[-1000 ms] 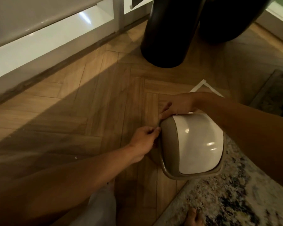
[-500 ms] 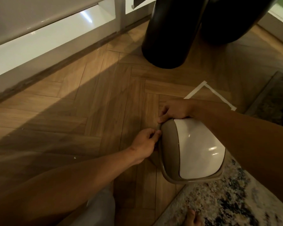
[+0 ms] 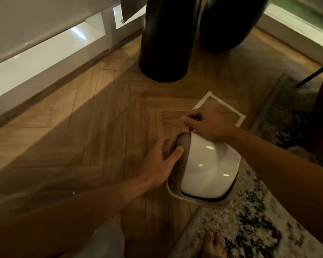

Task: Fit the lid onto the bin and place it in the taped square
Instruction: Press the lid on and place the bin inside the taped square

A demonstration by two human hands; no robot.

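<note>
A bin lid (image 3: pixel 209 168) with a white swing flap in a beige frame sits on top of the bin, seen from above; the bin's body is hidden under it. It stands half on the wooden floor, half on a rug. My left hand (image 3: pixel 158 161) grips the lid's left side, thumb on the beige frame, fingers down the side. My right hand (image 3: pixel 207 123) hovers over the lid's far edge with fingers curled and nothing visible in them. The taped square (image 3: pixel 223 104), marked in white tape, lies just beyond the bin and is partly hidden by my right hand.
Two tall black cylinders (image 3: pixel 166 43) stand on the floor beyond the square. A speckled rug (image 3: pixel 241 229) lies under the bin's right side, with a bare foot (image 3: pixel 213 246) on it. A darker rug (image 3: pixel 287 112) borders the square on the right. White cabinets (image 3: pixel 45 53) run along the left.
My right hand has let go of the lid's far corner and lifted, uncovering more of the taped square. My left hand has gone from a pinch to a wider grip on the lid's left side.
</note>
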